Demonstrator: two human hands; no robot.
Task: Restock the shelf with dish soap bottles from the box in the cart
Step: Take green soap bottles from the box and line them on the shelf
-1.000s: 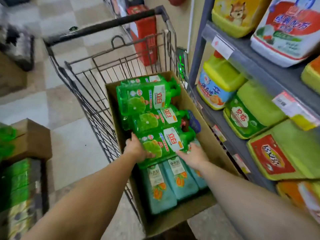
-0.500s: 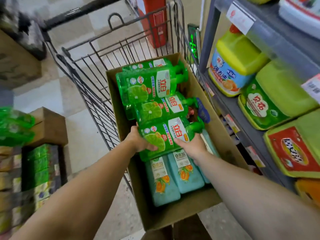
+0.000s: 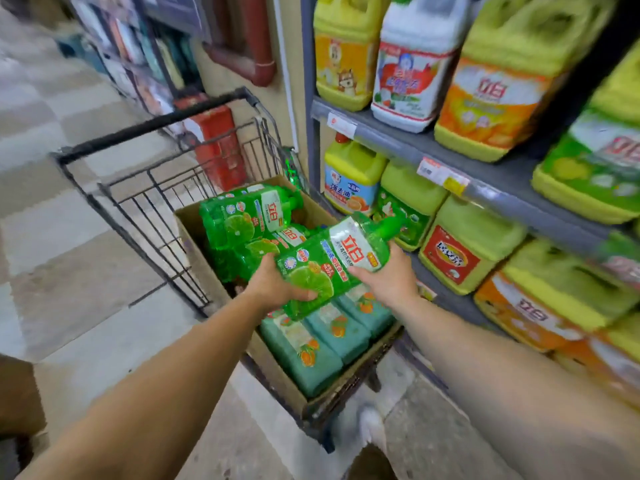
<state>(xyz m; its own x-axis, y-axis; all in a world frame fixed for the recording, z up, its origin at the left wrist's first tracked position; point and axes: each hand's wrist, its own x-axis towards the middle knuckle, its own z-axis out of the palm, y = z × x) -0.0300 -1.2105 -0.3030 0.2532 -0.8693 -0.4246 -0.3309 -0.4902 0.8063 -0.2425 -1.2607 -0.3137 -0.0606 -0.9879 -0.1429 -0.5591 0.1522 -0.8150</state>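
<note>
A shop: price-tagged shelf [image 3: 408, 140] of detergent jugs [image 3: 412, 64], wire cart [image 3: 145, 188].

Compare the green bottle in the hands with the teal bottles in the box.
The green bottle is clear green with a lime picture; the teal bottles are opaque with orange fruit. The green one is held tilted above the box; the teal ones lie in a row inside. Both have white labels.

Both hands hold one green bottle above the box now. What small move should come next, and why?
Probably carry the green bottle to the right, toward the shelf. The left hand grips its base and the right hand grips near its label, so it is already lifted out of the box. Its cap end points at the shelf, which stands close beside the cart.
</note>
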